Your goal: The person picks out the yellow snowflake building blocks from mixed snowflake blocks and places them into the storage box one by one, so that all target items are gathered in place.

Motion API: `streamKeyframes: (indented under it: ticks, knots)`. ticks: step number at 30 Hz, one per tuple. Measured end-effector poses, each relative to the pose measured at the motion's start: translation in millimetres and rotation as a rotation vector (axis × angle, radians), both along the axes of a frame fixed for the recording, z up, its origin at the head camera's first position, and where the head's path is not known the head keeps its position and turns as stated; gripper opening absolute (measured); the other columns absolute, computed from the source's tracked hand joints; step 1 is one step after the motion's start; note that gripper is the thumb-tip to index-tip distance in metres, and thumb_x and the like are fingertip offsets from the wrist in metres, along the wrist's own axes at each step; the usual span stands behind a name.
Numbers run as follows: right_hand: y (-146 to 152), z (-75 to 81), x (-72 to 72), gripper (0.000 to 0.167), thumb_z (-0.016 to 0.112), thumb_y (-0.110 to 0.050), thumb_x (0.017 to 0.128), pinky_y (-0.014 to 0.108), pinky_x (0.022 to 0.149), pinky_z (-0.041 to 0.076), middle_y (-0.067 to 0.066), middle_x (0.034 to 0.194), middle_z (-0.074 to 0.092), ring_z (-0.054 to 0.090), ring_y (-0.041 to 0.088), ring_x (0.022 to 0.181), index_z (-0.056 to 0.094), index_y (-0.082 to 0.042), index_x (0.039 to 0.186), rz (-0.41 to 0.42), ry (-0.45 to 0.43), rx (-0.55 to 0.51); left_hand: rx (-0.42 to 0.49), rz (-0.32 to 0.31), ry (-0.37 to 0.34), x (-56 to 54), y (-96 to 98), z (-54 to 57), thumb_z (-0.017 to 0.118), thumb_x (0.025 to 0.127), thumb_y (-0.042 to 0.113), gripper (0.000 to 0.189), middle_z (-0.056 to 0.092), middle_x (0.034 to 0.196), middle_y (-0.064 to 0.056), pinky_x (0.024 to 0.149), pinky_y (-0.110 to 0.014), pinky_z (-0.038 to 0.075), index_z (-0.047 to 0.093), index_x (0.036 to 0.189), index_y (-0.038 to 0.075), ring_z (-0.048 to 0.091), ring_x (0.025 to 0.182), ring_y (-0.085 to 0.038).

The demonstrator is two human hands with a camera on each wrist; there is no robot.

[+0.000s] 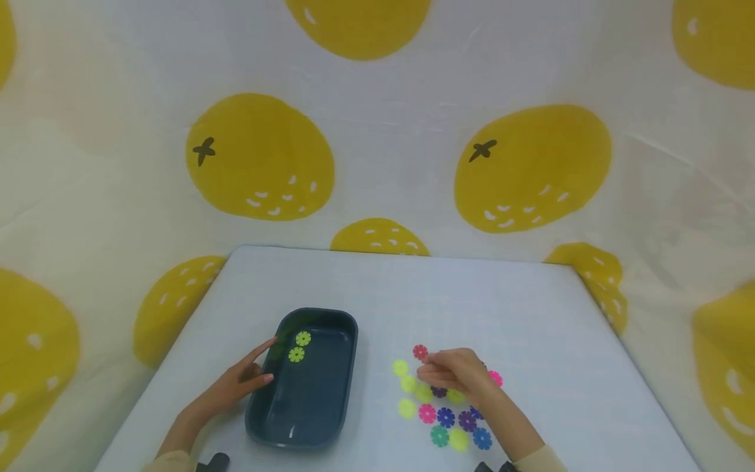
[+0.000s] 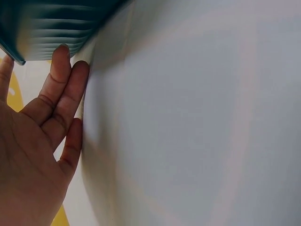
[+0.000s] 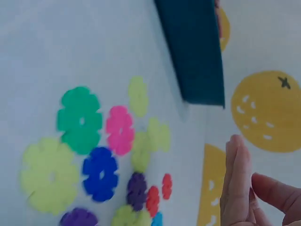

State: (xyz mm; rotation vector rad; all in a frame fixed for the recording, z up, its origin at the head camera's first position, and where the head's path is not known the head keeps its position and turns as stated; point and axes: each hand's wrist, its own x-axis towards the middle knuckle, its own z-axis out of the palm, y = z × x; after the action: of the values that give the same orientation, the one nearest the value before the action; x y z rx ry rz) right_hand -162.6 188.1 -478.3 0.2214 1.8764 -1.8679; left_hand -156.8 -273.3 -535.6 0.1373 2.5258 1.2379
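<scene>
- Head only: two yellow discs [image 1: 296,354] inside tray [image 1: 312,410].
- Left wrist only: ribbed exterior [image 2: 61,33]; left hand [image 2: 40,136] relaxed, touching tray.
- Right wrist: right hand [image 3: 240,188], thumb against fingers; cannot tell whether gripping.

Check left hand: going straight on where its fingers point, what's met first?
The left side of the dark blue tray; the left hand appears to touch it, exact contact unclear.
</scene>
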Motion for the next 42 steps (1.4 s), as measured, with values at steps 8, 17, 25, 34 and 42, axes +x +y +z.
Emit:
streamKeyframes:
  ticks: [8,17,25,34,42]
  knots:
    - [55.3,-25.6,12.2,0.047,0.065,-0.028,0.096,0.032,0.083,0.056,0.017,0.104,0.074,0.073,0.024,0.097,0.062,0.012,0.121,0.108,0.030,0.080,-0.024,0.000,-0.012,1.1,1.8,3.8,0.066,0.095,0.037,0.077,0.058,0.091,-0.005,0.078,-0.039,0.042,0.022,0.158,0.030,0.053,0.087,-0.019]
    - [95.2,-42.3,18.7,0.046,0.071,-0.033,0.091,0.028,0.081,0.056,0.014,0.108,0.074,0.072,0.022,0.100,0.068,0.004,0.118,0.139,0.182,0.236,-0.032,0.003,-0.019,-0.7,1.1,3.6,0.067,0.094,0.037,0.079,0.059,0.096,-0.007,0.081,-0.039,0.044,0.021,0.158,0.029,0.054,0.091,-0.021]
    - [111.8,-50.2,17.7,0.030,0.075,-0.021,0.087,0.027,0.079,0.053,0.001,0.102,0.071,0.064,0.011,0.094,0.072,-0.012,0.115,0.217,0.558,0.595,-0.077,0.029,-0.049,-1.4,1.8,4.6,0.066,0.093,0.043,0.080,0.059,0.103,-0.007,0.080,-0.038,0.046,0.021,0.158,0.031,0.053,0.093,-0.021]
    - [104.7,-47.7,6.2,0.033,0.075,-0.010,0.085,0.024,0.079,0.047,-0.005,0.096,0.050,0.050,0.009,0.091,0.071,-0.025,0.114,0.397,0.737,0.808,-0.070,0.017,-0.059,-0.7,-1.4,6.5,0.063,0.096,0.043,0.078,0.047,0.141,-0.026,0.090,-0.051,0.049,0.020,0.159,0.026,0.053,0.108,-0.029]
    - [102.1,-39.0,-3.0,0.039,0.076,-0.007,0.083,0.033,0.091,0.049,-0.005,0.101,0.050,0.052,0.016,0.100,0.071,-0.026,0.116,0.568,0.740,0.849,-0.089,0.015,-0.066,-1.3,1.0,8.2,0.063,0.096,0.043,0.079,0.052,0.133,-0.024,0.087,-0.048,0.050,0.019,0.159,0.025,0.053,0.104,-0.027]
